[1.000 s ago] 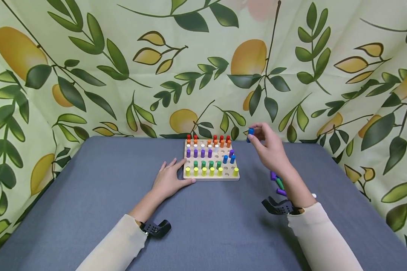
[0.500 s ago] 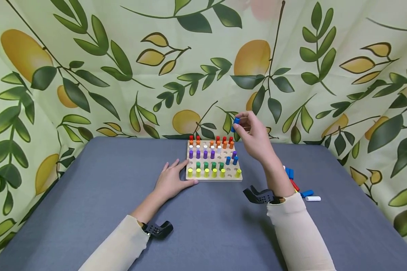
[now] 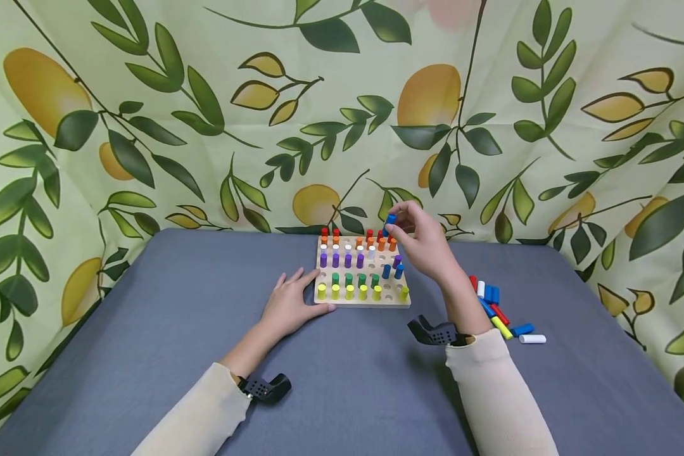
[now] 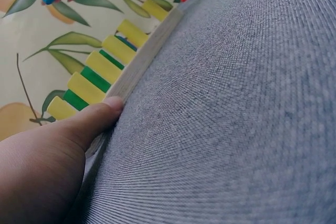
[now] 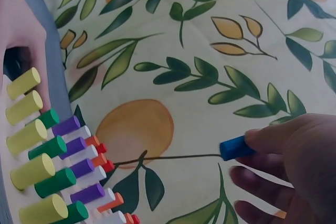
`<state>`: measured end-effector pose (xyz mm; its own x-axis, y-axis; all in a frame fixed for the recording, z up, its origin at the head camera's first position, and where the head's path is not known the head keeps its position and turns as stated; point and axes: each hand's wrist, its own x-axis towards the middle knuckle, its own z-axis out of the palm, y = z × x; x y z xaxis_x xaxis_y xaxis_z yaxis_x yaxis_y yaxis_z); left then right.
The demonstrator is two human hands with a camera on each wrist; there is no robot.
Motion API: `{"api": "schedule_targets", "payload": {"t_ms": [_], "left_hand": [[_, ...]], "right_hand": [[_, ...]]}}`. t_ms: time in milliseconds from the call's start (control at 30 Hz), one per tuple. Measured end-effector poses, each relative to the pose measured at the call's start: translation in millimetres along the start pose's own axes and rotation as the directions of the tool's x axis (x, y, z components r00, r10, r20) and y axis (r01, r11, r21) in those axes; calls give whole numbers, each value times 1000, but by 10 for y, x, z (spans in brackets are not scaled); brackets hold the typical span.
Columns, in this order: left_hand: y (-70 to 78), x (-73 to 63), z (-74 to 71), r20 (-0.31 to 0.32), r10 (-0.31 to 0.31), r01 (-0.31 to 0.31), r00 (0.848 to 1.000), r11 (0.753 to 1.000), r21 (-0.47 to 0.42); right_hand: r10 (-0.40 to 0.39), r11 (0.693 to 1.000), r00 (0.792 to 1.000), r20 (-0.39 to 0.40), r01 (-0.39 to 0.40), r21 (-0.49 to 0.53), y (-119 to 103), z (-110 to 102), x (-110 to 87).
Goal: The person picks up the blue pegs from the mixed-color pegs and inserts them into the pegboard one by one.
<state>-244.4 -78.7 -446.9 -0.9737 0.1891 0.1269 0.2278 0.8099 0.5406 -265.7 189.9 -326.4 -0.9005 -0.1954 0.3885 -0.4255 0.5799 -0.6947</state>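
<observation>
A wooden pegboard (image 3: 367, 305) lies on the table, with upright pegs in coloured rows, red at the back and yellow in front. Its near left corner sits between the thumb and index finger of my left hand (image 3: 287, 303). That thumb (image 4: 94, 121) touches the board's front edge in the left wrist view, while the other fingers reach out fairly straight. Over the board's back right part, my right hand (image 3: 424, 244) pinches a blue peg (image 5: 236, 149) between thumb and fingertips. Below it in the head view, the held peg's lower end overlaps the red pegs.
Loose pegs in several colours lie in a pile right of the board, including a yellow peg (image 3: 501, 328) and a white peg (image 3: 532, 339). The grey tablecloth (image 3: 353, 380) covers the table. A leaf-patterned cloth (image 3: 330, 139) hangs behind it.
My right hand has moved left from beside the board to above its back right part, then lowered slightly, still pinching the blue peg. My left hand has stayed at the board's corner.
</observation>
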Motion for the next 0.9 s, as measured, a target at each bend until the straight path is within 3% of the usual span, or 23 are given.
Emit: {"api": "schedule_targets", "payload": {"t_ms": [400, 900], "left_hand": [[-9, -1, 5, 4, -1, 1, 1000, 1000, 9], [5, 1, -14, 11, -1, 1, 1000, 1000, 8]], "right_hand": [[27, 992, 990, 141, -9, -130, 127, 56, 3], [84, 987, 976, 201, -54, -152, 251, 147, 23]]}}
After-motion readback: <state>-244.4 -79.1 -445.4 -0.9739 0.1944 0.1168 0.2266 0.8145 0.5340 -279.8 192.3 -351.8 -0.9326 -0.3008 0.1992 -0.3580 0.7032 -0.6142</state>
